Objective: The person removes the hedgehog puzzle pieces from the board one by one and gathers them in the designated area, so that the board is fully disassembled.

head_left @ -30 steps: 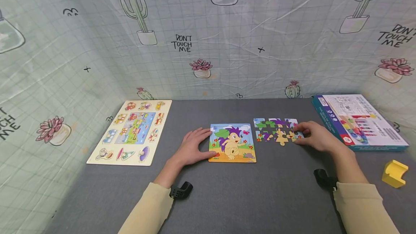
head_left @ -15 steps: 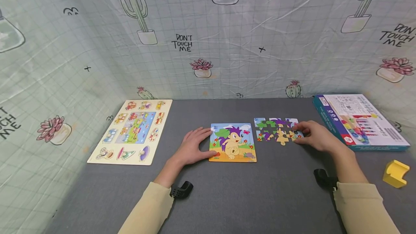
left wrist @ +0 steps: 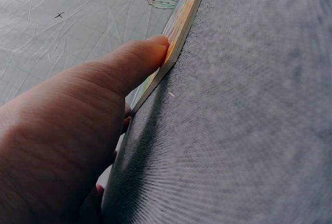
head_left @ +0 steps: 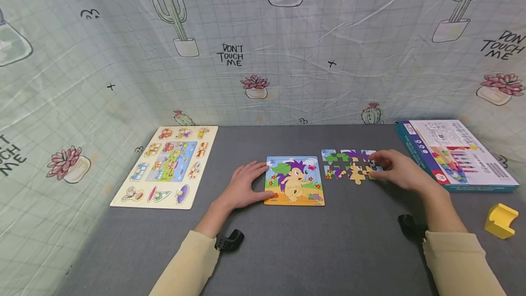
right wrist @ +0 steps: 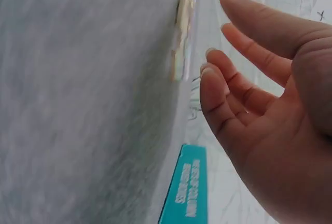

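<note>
A square puzzle board (head_left: 293, 191) with a purple-haired hedgehog picture lies flat mid-table. My left hand (head_left: 242, 188) rests at its left side, thumb on the lower left corner and fingers along the upper left edge. The left wrist view shows the thumb (left wrist: 148, 53) pressing on the board's edge. To the right, several jigsaw pieces (head_left: 355, 175) lie in two rough rows. My right hand (head_left: 400, 172) is over the rightmost pieces, partly hiding them. In the right wrist view, its thumb and fingers stand apart with nothing between them, a little above the pieces (right wrist: 184, 32).
A cream peg puzzle board (head_left: 195, 198) with vehicle and toy pictures lies at the left. At the right rear is a flat teal-sided box (head_left: 472, 154), with a yellow notched block (head_left: 500, 220) in front of it. A patterned cloth (head_left: 304, 81) stands behind the grey table.
My right hand has risen slightly off the rightmost jigsaw pieces, its fingers moving a little left over them. The left hand and the hedgehog board stay put.
</note>
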The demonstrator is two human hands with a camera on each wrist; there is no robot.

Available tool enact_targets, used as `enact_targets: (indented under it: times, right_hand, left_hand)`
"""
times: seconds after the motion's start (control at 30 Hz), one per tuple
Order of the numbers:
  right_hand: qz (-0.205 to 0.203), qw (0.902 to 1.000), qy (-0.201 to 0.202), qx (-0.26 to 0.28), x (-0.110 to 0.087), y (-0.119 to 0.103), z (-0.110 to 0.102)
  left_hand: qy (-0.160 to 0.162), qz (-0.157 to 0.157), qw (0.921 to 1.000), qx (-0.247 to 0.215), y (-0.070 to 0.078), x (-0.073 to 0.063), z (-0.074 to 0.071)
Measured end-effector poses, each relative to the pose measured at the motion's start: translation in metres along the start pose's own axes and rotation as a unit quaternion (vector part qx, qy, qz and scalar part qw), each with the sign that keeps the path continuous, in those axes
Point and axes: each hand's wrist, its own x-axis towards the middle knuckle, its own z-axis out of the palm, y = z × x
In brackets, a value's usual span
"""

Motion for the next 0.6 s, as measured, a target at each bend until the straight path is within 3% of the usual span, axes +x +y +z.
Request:
enact_targets:
  times: [0.23, 0.6]
  right_hand:
    - [-0.016, 0.9996, 0.001, 0.022, 0.004, -0.025, 0.009]
    - [-0.063, 0.9956, -0.026, 0.064, 0.03, -0.07, 0.048]
  left_hand:
    - [0.001, 0.003, 1.0, 0.001, 0.001, -0.001, -0.001]
    - [-0.013, 0.006, 0.9999, 0.003, -0.001, -0.003, -0.003]
